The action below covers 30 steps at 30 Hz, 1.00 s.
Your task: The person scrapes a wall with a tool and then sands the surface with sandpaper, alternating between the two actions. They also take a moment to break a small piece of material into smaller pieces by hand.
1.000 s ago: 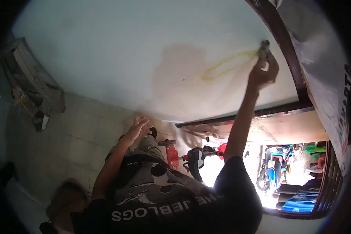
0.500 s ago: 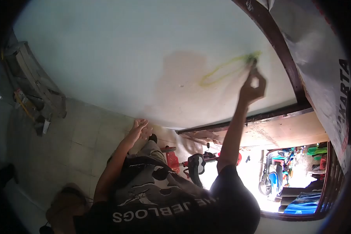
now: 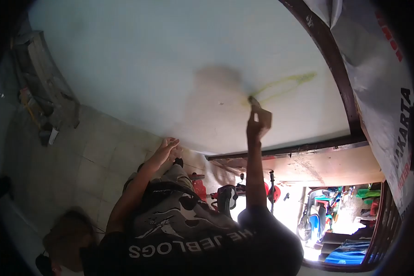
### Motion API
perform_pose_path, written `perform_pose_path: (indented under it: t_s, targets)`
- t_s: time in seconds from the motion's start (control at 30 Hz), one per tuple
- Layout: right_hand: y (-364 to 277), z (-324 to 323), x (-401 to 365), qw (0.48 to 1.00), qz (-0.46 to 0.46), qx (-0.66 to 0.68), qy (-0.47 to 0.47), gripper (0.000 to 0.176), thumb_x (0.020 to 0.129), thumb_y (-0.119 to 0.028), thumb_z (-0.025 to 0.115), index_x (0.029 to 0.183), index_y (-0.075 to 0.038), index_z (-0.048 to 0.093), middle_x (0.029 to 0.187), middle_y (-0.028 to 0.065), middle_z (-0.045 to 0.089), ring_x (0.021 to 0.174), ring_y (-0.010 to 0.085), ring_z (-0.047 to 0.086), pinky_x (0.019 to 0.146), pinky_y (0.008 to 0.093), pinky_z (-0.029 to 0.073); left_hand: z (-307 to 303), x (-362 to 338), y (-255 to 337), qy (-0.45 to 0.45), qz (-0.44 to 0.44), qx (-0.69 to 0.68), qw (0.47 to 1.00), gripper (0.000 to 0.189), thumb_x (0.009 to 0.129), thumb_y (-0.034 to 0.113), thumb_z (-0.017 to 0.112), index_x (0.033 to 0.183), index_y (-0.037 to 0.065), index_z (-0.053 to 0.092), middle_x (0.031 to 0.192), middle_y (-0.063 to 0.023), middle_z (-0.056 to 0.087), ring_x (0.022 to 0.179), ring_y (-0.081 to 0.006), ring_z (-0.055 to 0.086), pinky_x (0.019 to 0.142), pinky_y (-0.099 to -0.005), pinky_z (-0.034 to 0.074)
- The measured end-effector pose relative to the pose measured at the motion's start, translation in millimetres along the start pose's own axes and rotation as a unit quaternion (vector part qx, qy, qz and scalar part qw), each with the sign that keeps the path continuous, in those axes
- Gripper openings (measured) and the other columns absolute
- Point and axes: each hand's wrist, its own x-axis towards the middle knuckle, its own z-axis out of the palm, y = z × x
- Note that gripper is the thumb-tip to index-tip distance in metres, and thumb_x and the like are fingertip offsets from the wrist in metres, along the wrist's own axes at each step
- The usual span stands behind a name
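Note:
My right hand [image 3: 259, 123] is raised against the pale wall surface [image 3: 133, 73], its fingers pinched around a small object [image 3: 252, 100] with a dark tip. Its kind I cannot make out. The tip is at the lower left end of a yellow-green looped mark [image 3: 301, 78], which stretches up and right across the wall. Lower down, my left hand [image 3: 164, 151] hovers in front of my body near the wall's bottom edge. Its fingers are loosely bent and apart, with nothing visible in them.
A dark brown frame [image 3: 338, 69] borders the wall on the right, beside a printed white sheet [image 3: 377, 60]. A worn wooden rack [image 3: 43, 69] stands at the left on the tiled floor [image 3: 101, 161]. Below right, a bright opening shows a blue motorbike [image 3: 315, 223]; red items lie near my legs.
My right hand has moved left and down along the yellow-green mark, from its upper right end to its lower left end. The left hand stays nearly in place. The view has shifted slightly.

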Motion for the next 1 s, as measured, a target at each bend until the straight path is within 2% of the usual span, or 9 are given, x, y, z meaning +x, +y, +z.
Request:
perform_pose_path:
  t_s: [0.13,0.2,0.3,0.4,0.5,0.63,0.7,0.87,1.0]
  targets:
    - [27,-48,89,0.973,0.01,-0.101,0.205,0.011,0.084,-0.01,0.075,0.09,-0.001,0.071,0.086,0.0078,0.071,0.08,0.0232,0.066,0.072,0.0345,0.054,-1,-1,-5,-0.001,-0.021,0.004,1.0,0.063,0.09,0.061,0.055,0.124,0.012,0.037,0.111,-0.0111,0.063,0.086,-0.0184,0.066,0.069,-0.0315,0.051]
    - [26,-76,144,0.958,0.002,-0.105,0.268,0.013,0.083,-0.013,0.076,0.091,-0.003,0.072,0.089,0.0068,0.072,0.08,0.0206,0.066,0.072,0.0329,0.054,3,0,-7,-0.02,-0.016,-0.022,0.999,0.061,0.091,0.056,0.058,0.123,0.009,0.035,0.103,-0.0104,0.061,0.078,-0.0144,0.065,0.058,-0.0267,0.049]
    - [35,-78,170,0.97,-0.033,-0.073,0.232,0.012,0.083,-0.013,0.076,0.093,-0.007,0.073,0.091,0.0034,0.073,0.081,0.0182,0.066,0.071,0.0298,0.053,5,4,-14,-0.033,-0.035,-0.011,0.999,0.062,0.091,0.057,0.058,0.123,0.009,0.035,0.103,-0.0107,0.061,0.078,-0.0147,0.065,0.058,-0.0266,0.05]
    - [25,-40,143,0.955,-0.073,-0.18,0.223,0.013,0.084,-0.014,0.075,0.096,-0.008,0.073,0.094,0.0022,0.073,0.083,0.0187,0.067,0.073,0.0318,0.051,2,0,-15,-0.024,-0.032,-0.006,0.999,0.063,0.091,0.056,0.057,0.124,0.008,0.034,0.103,-0.011,0.061,0.078,-0.0147,0.065,0.058,-0.0265,0.05]
    - [9,-2,77,0.977,-0.039,-0.12,0.17,0.014,0.086,-0.015,0.073,0.098,-0.009,0.073,0.095,0.0022,0.073,0.084,0.0204,0.067,0.079,0.0336,0.049,-5,-3,-13,-0.003,-0.021,0.012,1.0,0.057,0.091,0.058,0.056,0.12,0.013,0.038,0.11,-0.0096,0.064,0.085,-0.018,0.066,0.068,-0.032,0.051]
    - [-2,23,-7,0.994,-0.019,-0.086,0.067,0.014,0.088,-0.016,0.069,0.099,-0.009,0.073,0.095,0.0041,0.073,0.085,0.0227,0.067,0.079,0.0353,0.05,-9,-7,-8,0.006,0.003,-0.014,1.0,0.058,0.091,0.059,0.056,0.121,0.012,0.037,0.11,-0.0093,0.064,0.086,-0.0182,0.066,0.069,-0.032,0.051]
    - [-5,18,-12,0.998,0.058,0.007,-0.022,0.013,0.087,-0.015,0.07,0.098,-0.008,0.073,0.095,0.007,0.072,0.087,0.0258,0.067,0.078,0.0377,0.051,-10,-9,-7,0.01,0.018,-0.037,0.999,0.062,0.091,0.057,0.057,0.122,0.007,0.037,0.104,-0.0108,0.059,0.075,-0.0151,0.065,0.056,-0.0268,0.049]
    - [7,-44,101,0.974,0.038,-0.055,0.215,0.018,0.083,-0.013,0.077,0.095,-0.002,0.071,0.091,0.0094,0.07,0.082,0.0214,0.066,0.074,0.0329,0.054,-13,-8,-20,0.017,-0.004,-0.023,1.0,0.059,0.091,0.054,0.059,0.121,0.008,0.037,0.1,-0.0093,0.06,0.073,-0.0145,0.065,0.053,-0.0253,0.048]
    - [22,-55,152,0.969,0.049,-0.108,0.218,0.018,0.088,-0.021,0.073,0.101,-0.009,0.072,0.098,0.0074,0.072,0.077,0.0216,0.064,0.07,0.0341,0.054,-12,-1,-21,-0.011,-0.042,0.012,0.999,0.062,0.09,0.059,0.056,0.125,0.011,0.04,0.112,-0.0107,0.064,0.085,-0.0188,0.067,0.067,-0.0317,0.052]
